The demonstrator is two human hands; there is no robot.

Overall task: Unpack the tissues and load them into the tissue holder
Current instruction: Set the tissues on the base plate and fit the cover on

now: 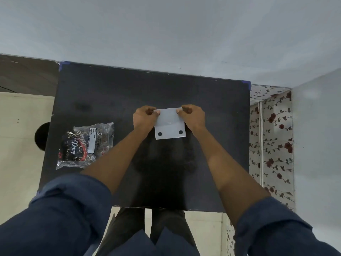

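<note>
On the dark table (212,145) the white tissue holder (169,124), probably stiff, light and a little slippery, lies in the middle with left hand (144,118) and right hand (192,117) closed on its far corners, while the soft, crinkly tissue packet (86,145), easy to pinch anywhere, lies unopened at the left

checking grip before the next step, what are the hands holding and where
Both hands, left hand and right hand, grip the white holder at its two far corners.

Soft even light, slight blur, wide-angle edge distortion
</note>
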